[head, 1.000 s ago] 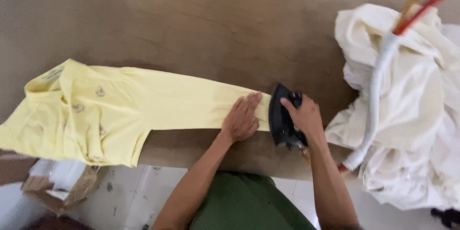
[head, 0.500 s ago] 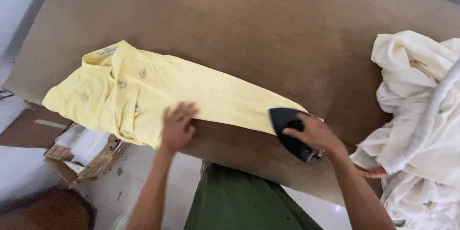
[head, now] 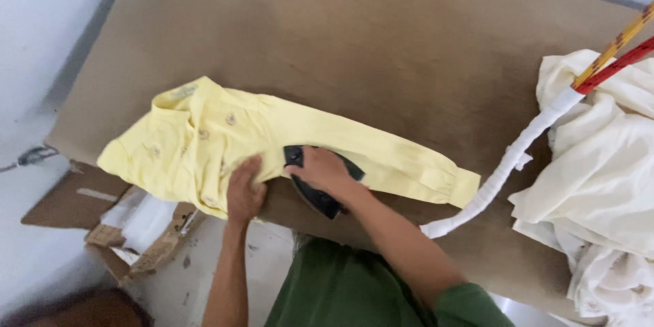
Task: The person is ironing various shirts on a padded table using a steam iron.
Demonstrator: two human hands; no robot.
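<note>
The right hand (head: 325, 172) is clenched around the handle of a black clothes iron (head: 320, 187), pressing it onto a pale yellow long-sleeved shirt (head: 272, 136). The left hand (head: 244, 191) lies flat with fingers spread on the shirt body just left of the iron, holding nothing, only pinning the cloth down.

The shirt lies along the near edge of a wide brown padded ironing table (head: 354, 48). Its collar and buttoned front are at the left, and one sleeve stretches right to a cuff (head: 446, 182). The iron sits at the near hem, where sleeve meets body.

To iron here well, the flat hand should likely keep the cloth taut just ahead of the iron while staying off its hot plate. Strokes would best follow the sleeve's length, so no crease is pressed in.

A white-wrapped hose (head: 507, 163) curves from the near edge up to the right, joining red and yellow cords (head: 616, 54). It could drag across the sleeve. A heap of cream cloth (head: 599, 177) lies at the right. An open cardboard box (head: 129, 221) stands on the floor at near left.
</note>
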